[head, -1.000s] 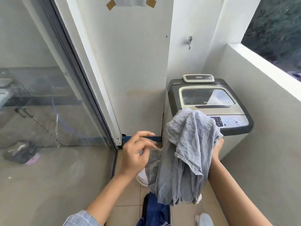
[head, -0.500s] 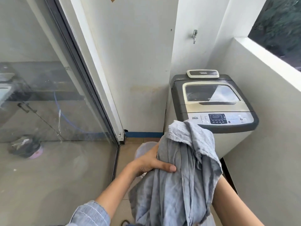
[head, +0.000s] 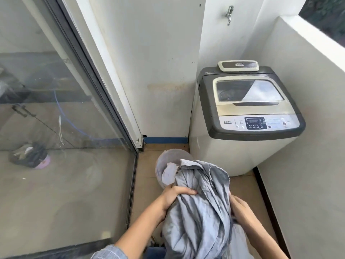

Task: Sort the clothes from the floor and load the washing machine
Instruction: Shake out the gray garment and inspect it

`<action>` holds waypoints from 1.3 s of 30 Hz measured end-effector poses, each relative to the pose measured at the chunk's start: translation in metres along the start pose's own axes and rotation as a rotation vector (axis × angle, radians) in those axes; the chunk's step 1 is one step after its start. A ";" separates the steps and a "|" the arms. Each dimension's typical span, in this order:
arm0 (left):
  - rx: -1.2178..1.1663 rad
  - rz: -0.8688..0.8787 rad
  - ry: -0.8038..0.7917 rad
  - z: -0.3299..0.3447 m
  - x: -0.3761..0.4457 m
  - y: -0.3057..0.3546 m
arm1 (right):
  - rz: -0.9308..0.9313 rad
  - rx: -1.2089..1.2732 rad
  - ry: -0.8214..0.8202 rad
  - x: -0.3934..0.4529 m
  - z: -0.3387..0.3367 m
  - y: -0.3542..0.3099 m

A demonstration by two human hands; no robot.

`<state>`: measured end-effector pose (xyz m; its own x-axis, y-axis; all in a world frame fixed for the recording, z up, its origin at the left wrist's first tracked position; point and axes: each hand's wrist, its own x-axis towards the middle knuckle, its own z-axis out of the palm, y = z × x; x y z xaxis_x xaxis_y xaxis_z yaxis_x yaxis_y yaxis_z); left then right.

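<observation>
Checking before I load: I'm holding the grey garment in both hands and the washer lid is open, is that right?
Not quite. The head view shows the washer lid shut, its window flat over the drum. The rest holds: the left hand and right hand both grip the grey garment.

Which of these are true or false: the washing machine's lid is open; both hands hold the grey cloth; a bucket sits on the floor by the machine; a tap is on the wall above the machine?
1. The lid of the white top-loading washing machine is open. False: it is shut.
2. Both the left hand and the right hand grip the crumpled grey garment. True.
3. A round pale bucket sits on the floor beside the machine. True.
4. The metal tap is mounted on the machine. False: it is on the wall above.
</observation>
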<state>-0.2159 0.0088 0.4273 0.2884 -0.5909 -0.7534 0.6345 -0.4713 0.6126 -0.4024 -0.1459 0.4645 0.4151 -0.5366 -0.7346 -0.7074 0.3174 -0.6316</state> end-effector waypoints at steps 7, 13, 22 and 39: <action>0.004 -0.291 0.368 -0.002 0.032 -0.077 | 0.084 -0.113 -0.099 -0.003 0.031 0.062; 0.144 -0.418 0.566 -0.011 0.086 -0.189 | 0.035 -0.296 -0.374 0.039 0.064 0.138; 0.471 -0.414 0.435 -0.033 0.179 -0.292 | 0.399 -0.184 -0.450 0.177 0.108 0.281; 0.502 -0.220 0.538 -0.117 0.464 -0.424 | 0.284 -0.213 -0.215 0.484 0.210 0.424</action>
<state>-0.2674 0.0109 -0.2105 0.5842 -0.1095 -0.8042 0.3530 -0.8579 0.3733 -0.3813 -0.1070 -0.2103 0.2804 -0.2681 -0.9217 -0.9042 0.2485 -0.3473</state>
